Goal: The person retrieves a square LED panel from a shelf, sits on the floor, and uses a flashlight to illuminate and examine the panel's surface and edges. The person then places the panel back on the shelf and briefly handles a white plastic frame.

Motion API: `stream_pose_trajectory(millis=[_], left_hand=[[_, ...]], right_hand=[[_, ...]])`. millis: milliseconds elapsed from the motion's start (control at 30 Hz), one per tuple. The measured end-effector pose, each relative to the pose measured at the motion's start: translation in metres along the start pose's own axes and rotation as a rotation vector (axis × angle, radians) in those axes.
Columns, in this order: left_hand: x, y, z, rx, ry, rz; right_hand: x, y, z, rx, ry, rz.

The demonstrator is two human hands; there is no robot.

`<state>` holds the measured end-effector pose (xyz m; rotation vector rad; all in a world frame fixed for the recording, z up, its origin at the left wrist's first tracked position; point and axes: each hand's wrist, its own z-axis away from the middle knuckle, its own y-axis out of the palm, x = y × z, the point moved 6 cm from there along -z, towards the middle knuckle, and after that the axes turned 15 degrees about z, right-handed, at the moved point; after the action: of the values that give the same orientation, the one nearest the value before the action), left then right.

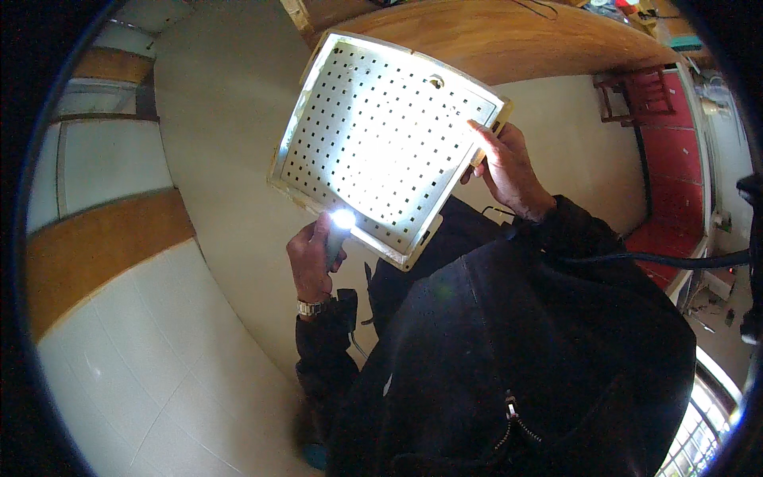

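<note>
My left hand, with a metal-banded wristwatch at its wrist, is closed around a small lit flashlight. Its bright head is at the lower edge of a square perforated metal panel, and the glare washes out part of the surface. The panel has rows of small square holes, a pale, stained frame and a larger round hole near its top edge. My right hand grips the panel's right edge, thumb on the face and fingers partly hidden behind it.
Beyond the panel is a curved-looking wooden surface with assorted items at its far right. Red cabinet panels and a small dark-red wooden chair are at the right. White tiles and a brown band lie at the left.
</note>
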<state>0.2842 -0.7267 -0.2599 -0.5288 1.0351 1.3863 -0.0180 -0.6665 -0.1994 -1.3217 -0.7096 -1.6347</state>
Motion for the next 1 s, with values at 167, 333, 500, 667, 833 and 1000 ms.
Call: stream_pose_trajectory(millis=[167, 333, 500, 667, 833, 1000], left_hand=[[0.015, -0.008, 0.005, 0.152, -0.220, 0.222], [0.035, -0.011, 0.006, 0.232, -0.253, 0.314], [0.013, -0.003, 0.016, 0.378, 0.462, -0.301], [0.020, 0.004, 0.027, 0.234, 0.531, -0.312], [0.031, -0.001, 0.030, 0.161, 0.391, -0.189], [0.033, -0.009, 0.029, 0.143, 0.333, -0.139]], right_hand=[[0.001, 0.011, 0.009, 0.094, 0.052, 0.128], [0.021, 0.019, 0.011, 0.173, -0.008, 0.226], [0.049, 0.013, 0.011, 0.081, -0.131, 0.468], [0.066, -0.017, 0.014, 0.034, -0.169, 0.322], [0.092, -0.026, 0.011, -0.215, -0.619, 0.618], [0.106, -0.011, 0.022, -0.366, -1.011, 1.085]])
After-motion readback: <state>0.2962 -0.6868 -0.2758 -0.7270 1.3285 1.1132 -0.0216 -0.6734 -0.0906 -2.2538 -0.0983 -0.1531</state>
